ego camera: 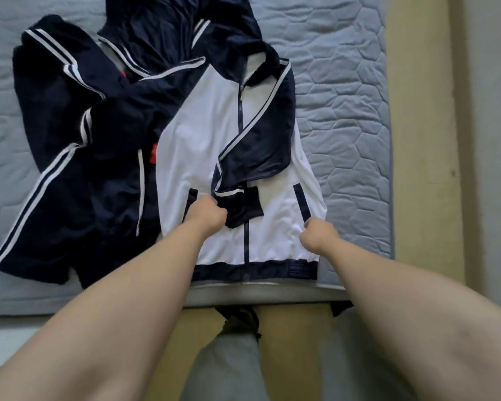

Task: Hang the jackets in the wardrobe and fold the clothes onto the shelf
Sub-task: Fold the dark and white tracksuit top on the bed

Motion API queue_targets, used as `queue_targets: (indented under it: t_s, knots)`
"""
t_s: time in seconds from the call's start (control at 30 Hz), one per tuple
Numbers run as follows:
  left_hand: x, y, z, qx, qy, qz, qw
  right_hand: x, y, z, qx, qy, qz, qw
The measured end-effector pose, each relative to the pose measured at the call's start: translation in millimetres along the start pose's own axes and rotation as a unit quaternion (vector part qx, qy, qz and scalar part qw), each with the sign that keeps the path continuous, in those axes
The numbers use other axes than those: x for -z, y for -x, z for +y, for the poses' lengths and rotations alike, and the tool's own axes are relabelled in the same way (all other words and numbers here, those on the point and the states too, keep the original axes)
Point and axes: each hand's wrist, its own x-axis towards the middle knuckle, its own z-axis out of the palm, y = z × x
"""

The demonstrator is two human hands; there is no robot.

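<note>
head view, looking down at a bed. a white jacket (214, 134) with navy trim lies flat, front up, on the grey-blue quilted mattress (344, 96), zipper closed down the middle, navy hem band at the near edge of the bed. its navy sleeve (261, 146), edged with a white stripe, is folded diagonally across the chest from the shoulder on the right side of the view, with the dark cuff ending just left of the zipper.

left hand (207, 215): fingers curled, gripping the cuff end of that folded sleeve, next to the jacket's left pocket slit. right hand (318, 235): fingers curled tight, pinching the white fabric near the jacket's side edge, just below the right pocket slit (302, 201). both forearms are bare and reach out over the hem.

to the left of the jacket, touching and partly overlapping it, a heap of navy clothes (78, 140) with white stripes lies crumpled on the mattress; a bit of red shows within the heap. how many garments it holds: cannot tell.

a pale yellow strip (420, 140) runs along the right side of the mattress.
</note>
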Motion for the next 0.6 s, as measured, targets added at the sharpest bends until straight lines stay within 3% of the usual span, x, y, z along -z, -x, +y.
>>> queue_targets:
  t_s: [0.1, 0.23, 0.33, 0.5, 0.6]
  knots:
    - [8.7, -7.7, 22.6, -0.037, 0.029, 0.035, 0.998, 19.6, -3.1, -31.2, 0.012, -0.153, -0.004, 0.988]
    - [16.4, -37.3, 73.2, -0.079, 0.053, 0.081, 0.992, 55.9, -25.6, -62.5, -0.052, -0.393, -0.061, 0.916]
    - [11.2, -74.6, 130.9, -0.113, 0.072, 0.097, 0.986, 81.2, -68.9, -71.6, -0.066, -0.532, -0.056, 0.843]
    - [-20.9, -162.0, 231.5, -0.110, 0.069, 0.139, 0.982, 120.7, -151.6, -74.9, -0.074, -0.735, -0.216, 0.638]
    - [-40.5, -197.7, 275.1, -0.068, 0.008, 0.133, 0.989, 148.8, -180.8, -56.8, -0.101, -0.755, -0.236, 0.603]
